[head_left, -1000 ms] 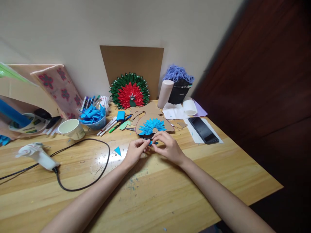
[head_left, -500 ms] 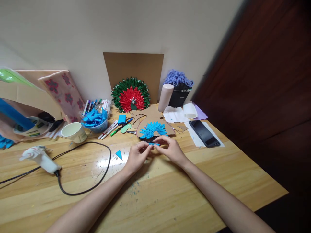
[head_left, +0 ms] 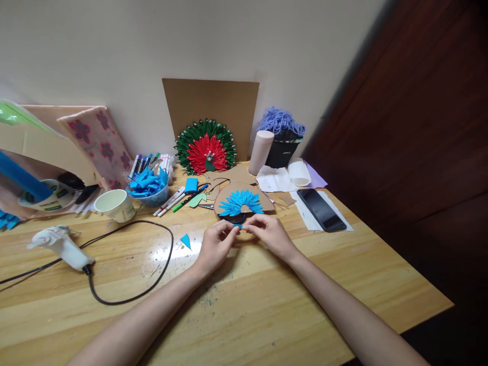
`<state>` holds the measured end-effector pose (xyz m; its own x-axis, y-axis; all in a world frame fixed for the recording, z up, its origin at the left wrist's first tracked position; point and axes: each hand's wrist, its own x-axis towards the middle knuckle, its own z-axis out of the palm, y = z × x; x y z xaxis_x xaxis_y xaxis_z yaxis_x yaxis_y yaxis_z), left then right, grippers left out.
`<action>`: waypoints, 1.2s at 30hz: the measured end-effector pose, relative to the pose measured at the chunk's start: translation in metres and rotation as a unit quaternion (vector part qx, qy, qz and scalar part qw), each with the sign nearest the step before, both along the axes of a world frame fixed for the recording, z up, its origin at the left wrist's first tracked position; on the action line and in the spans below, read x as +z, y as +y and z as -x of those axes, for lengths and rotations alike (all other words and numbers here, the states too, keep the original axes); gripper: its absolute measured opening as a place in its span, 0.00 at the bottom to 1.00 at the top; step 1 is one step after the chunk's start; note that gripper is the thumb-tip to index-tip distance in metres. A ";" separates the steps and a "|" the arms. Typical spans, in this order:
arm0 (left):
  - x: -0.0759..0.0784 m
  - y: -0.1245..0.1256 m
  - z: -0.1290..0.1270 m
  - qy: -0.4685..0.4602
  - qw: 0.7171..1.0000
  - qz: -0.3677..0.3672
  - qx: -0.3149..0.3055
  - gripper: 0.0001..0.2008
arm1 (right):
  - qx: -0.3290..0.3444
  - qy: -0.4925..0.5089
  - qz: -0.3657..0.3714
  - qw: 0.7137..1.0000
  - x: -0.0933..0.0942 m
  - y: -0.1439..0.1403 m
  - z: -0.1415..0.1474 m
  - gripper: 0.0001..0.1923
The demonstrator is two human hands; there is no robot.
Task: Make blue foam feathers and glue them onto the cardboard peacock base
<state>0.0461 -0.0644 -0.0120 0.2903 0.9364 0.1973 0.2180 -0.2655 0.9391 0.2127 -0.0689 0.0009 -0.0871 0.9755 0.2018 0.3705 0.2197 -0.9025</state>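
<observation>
A small blue paper piece (head_left: 238, 226) is pinched between the left hand (head_left: 215, 246) and right hand (head_left: 269, 235), now drawn closer together, just near of the blue paper fan (head_left: 240, 201) on the table (head_left: 267, 300).

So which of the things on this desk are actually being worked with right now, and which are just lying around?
In use: left hand and right hand pinching a small blue paper piece; blue fan on cardboard just beyond.

Lying about: glue gun, paper cup, phone, markers, red-green fan.
</observation>
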 end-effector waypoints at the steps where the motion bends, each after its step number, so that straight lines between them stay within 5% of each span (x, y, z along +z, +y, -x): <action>1: 0.000 0.000 0.000 -0.003 1.000 0.005 -0.001 0.13 | -0.003 -0.002 0.001 1.000 0.000 0.000 0.000 0.07; 6: 0.001 0.001 0.000 0.003 1.000 0.021 -0.004 0.14 | -0.016 -0.005 0.020 1.000 -0.003 0.001 -0.002 0.08; 16: -0.003 0.003 -0.002 0.032 0.999 -0.021 0.011 0.13 | 0.071 -0.001 0.011 0.997 -0.002 0.003 -0.008 0.07; 21: -0.001 0.002 -0.001 0.034 0.999 -0.018 -0.003 0.13 | 0.055 -0.059 -0.075 0.994 0.000 0.000 -0.006 0.04; 25: -0.002 0.003 0.000 -0.034 0.996 0.083 -0.028 0.15 | 0.039 -0.085 -0.165 0.982 0.001 0.000 -0.008 0.03; 29: -0.001 0.007 0.002 -0.125 0.977 0.162 -0.059 0.19 | 0.051 -0.105 -0.256 0.960 -0.002 0.002 -0.011 0.04; 36: 0.000 0.010 0.004 -0.127 0.973 0.181 -0.074 0.14 | 0.101 -0.178 -0.355 0.912 -0.007 0.001 -0.014 0.10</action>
<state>0.0417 -0.0547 -0.0123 0.4119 0.9096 -0.0542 -0.0478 0.0810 0.9956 0.2267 -0.0678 -0.0063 -0.4339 0.5663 0.7007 0.5001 0.7983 -0.3355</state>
